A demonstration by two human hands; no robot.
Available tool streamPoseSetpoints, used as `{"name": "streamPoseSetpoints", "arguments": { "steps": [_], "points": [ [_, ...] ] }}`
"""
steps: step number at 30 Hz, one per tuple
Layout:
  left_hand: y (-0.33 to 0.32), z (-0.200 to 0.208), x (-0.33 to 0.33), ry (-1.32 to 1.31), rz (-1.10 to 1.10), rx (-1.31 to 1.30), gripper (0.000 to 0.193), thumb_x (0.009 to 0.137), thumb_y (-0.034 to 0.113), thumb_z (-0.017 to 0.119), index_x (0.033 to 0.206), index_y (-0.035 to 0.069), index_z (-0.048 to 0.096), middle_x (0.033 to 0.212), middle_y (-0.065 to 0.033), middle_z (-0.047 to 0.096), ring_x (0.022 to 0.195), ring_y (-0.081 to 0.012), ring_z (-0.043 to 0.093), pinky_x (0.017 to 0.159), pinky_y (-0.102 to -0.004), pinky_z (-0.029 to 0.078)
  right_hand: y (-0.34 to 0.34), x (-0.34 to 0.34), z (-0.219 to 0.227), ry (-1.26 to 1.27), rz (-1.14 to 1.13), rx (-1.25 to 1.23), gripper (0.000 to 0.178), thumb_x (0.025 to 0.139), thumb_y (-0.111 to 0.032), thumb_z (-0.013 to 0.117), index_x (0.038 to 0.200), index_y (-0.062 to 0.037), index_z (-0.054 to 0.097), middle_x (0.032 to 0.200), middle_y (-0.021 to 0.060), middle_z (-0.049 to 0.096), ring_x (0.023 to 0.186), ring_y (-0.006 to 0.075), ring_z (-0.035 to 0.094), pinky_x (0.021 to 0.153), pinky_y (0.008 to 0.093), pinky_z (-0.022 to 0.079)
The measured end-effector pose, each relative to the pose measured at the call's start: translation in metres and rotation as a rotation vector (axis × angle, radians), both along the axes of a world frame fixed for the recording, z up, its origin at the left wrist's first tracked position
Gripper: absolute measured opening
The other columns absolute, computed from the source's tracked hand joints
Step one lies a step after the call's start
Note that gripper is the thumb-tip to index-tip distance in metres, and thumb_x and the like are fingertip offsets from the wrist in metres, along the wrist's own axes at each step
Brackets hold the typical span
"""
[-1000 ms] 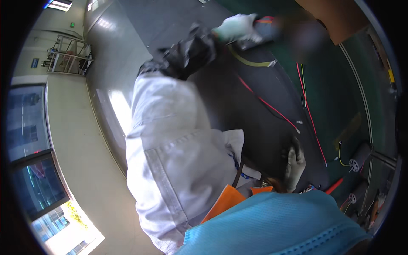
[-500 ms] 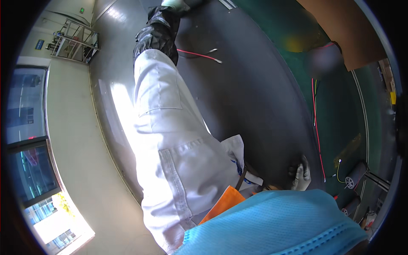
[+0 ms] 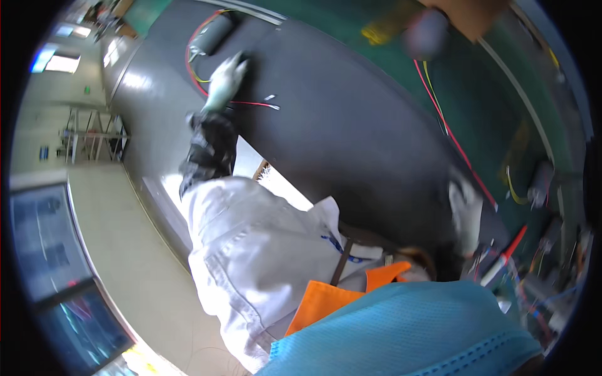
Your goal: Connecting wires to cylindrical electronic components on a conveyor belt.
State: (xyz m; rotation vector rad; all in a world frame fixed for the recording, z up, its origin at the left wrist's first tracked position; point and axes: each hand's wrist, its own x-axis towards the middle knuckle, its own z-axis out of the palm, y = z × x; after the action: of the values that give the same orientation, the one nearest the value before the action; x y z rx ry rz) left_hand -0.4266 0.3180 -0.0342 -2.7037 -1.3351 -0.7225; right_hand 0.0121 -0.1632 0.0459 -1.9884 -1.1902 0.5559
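A second earlier we saw the pale-gloved left hand (image 3: 226, 83) over a dark object trailing red wire; half a second after that, the upper edge of the view cut it off. By this moment the view had swung round, and the dark cylindrical motor (image 3: 217, 33) lay on the grey worktop (image 3: 351, 113), just beyond the fingers and seemingly apart from them. We took this to mean that the motor was resting free of the hand.

A red lead (image 3: 187, 59) curved round the motor's left side, and the hand lay across the wires' path; a red wire end with a pale terminal (image 3: 274, 107) emerged to its right. Blur kept us from telling whether the left fingers pinched a wire or were simply loose.

The right hand (image 3: 465, 210) had stayed low on the right, near a long red wire (image 3: 461, 153), smeared by motion; we could not tell whether it was open or closed. Another motor (image 3: 540, 185) lay farther right on the green mat (image 3: 501, 135).
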Motion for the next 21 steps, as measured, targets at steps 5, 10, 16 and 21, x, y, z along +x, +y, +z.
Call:
{"name": "streamPoseSetpoints", "arguments": {
  "steps": [5, 10, 16, 21],
  "points": [
    [-0.048, 0.009, -0.190, 0.490, 0.635, -0.233, 0.042, 0.104, 0.045, 0.043, 0.127, 0.021, 0.069, 0.128, -0.0175, 0.068, 0.114, -0.0363, 0.067, 0.096, -0.0473, 0.053, 0.110, 0.036, -0.018, -0.412, 0.074, 0.267, 0.038, 0.096, -0.019, 0.067, 0.131, -0.0062, 0.064, 0.106, 0.0196, 0.072, 0.095, 0.0379, 0.070, 0.083, 0.0415, 0.056],
    [-0.054, 0.067, -0.131, 0.256, 0.489, -0.151, 0.045, 0.102, 0.043, 0.055, 0.137, 0.016, 0.065, 0.129, -0.0147, 0.068, 0.115, -0.0351, 0.067, 0.099, -0.0445, 0.052, 0.241, 0.072, -0.036, -0.655, -0.217, -0.051, 0.065, 0.096, -0.036, 0.065, 0.154, -0.0176, 0.042, 0.114, 0.0203, 0.072, 0.101, 0.0359, 0.072, 0.086, 0.0419, 0.058],
    [-0.118, 0.106, 0.109, -0.626, -0.292, -0.899, 0.044, 0.109, 0.027, 0.050, 0.140, -0.004, 0.058, 0.134, -0.0142, 0.066, 0.119, -0.0199, 0.064, 0.102, -0.0332, 0.050, 0.370, 0.106, -0.137, 1.179, -0.290, 0.759, 0.061, 0.089, 0.003, 0.070, 0.142, -0.0139, 0.044, 0.106, 0.0169, 0.067, 0.085, 0.0356, 0.073, 0.064, 0.0557, 0.062],
    [-0.100, 0.063, 0.258, -0.691, -0.609, -0.734, 0.038, 0.104, 0.021, 0.051, 0.129, -0.006, 0.062, 0.124, -0.0178, 0.067, 0.120, -0.0286, 0.063, 0.101, -0.0366, 0.050, 0.359, 0.110, -0.148, 0.701, -0.177, 0.414, 0.024, 0.098, -0.009, 0.064, 0.122, -0.0100, 0.064, 0.101, 0.0046, 0.070, 0.080, 0.0174, 0.070, 0.074, 0.0384, 0.062]
  ]
}}
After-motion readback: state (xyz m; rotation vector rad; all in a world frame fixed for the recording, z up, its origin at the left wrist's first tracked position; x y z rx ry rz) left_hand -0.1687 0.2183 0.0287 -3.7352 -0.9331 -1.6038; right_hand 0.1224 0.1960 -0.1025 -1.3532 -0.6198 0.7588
